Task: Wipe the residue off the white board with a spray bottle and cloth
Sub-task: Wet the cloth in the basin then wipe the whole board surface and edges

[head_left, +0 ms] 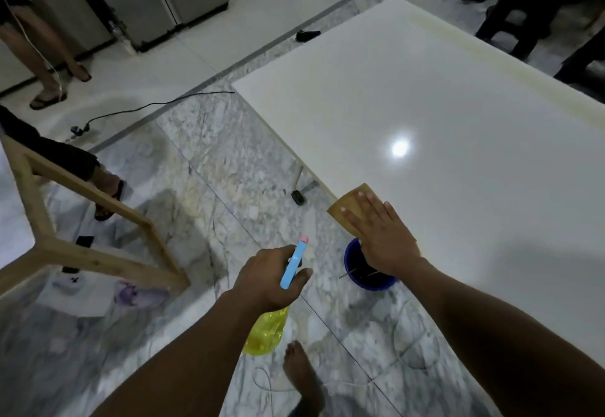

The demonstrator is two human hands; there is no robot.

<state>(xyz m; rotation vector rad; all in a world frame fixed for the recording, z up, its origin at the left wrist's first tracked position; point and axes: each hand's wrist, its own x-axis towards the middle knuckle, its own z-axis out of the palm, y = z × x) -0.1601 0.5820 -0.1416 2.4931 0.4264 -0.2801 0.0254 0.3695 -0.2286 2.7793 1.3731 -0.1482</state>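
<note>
The large white board [442, 115] lies flat like a tabletop and fills the right half of the view, with a yellowish strip along its far edge. My right hand [379, 233] presses flat on a tan cloth [347, 203] at the board's near left edge, fingers spread. My left hand [268, 279] grips a spray bottle [291, 269] with a blue head, pink nozzle tip and yellow body, held off the board over the floor, nozzle pointing away from me.
A blue bucket [357, 262] stands on the marble floor under the board's edge. A wooden frame [91, 220] stands at left. A black cable [154, 107] and white cords lie on the floor. Other people's legs stand at the far left, top and top right. My bare foot [302, 374] is below.
</note>
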